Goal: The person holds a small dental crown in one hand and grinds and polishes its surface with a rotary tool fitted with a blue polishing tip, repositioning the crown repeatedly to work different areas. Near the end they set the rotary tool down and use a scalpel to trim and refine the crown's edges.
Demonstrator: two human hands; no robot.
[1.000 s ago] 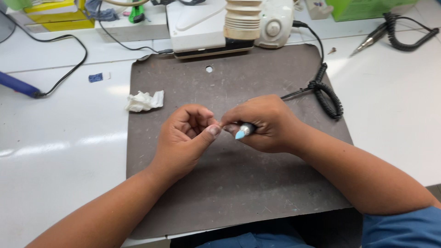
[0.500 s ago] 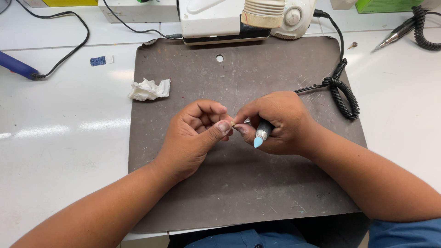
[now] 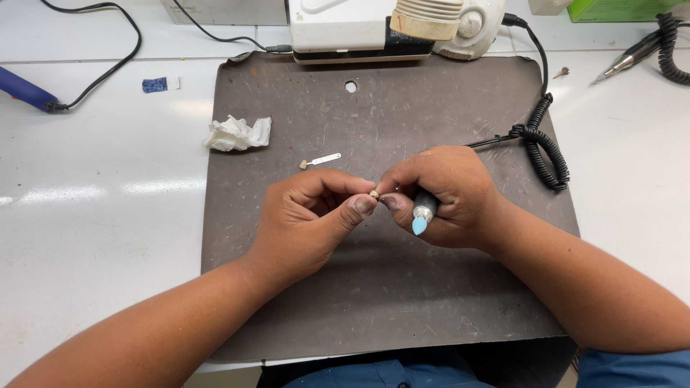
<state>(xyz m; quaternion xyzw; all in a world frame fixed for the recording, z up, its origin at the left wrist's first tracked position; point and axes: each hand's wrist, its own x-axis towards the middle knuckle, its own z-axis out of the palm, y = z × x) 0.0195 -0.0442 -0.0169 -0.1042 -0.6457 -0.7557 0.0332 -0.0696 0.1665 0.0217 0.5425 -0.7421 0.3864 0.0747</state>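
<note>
At the far left of my counter [image 3: 86, 237] the blue-handled tool [image 3: 25, 90] lies on its black cord, well away from the work. Nearer in, the crumpled white tissue [image 3: 237, 134] sits on the left edge of the dark scratched mat [image 3: 445, 309], and a small flat metal strip [image 3: 321, 159] lies just beyond my knuckles; it was hidden behind my fingers a second ago and shows now. My left hand [image 3: 309, 223] is closed, thumb and forefinger pinching the tiny pale gold-coloured piece [image 3: 374, 194] over the middle of the mat. My hands have drifted down toward me. My right hand [image 3: 449, 197] is wrapped shut around the rotary handpiece [image 3: 422, 212], its light blue polishing tip now pointing down, away from the piece, while my fingertips meet the piece instead. I judge I am repositioning or checking it, not polishing. The coiled black cord [image 3: 546, 147] trails off right.
</note>
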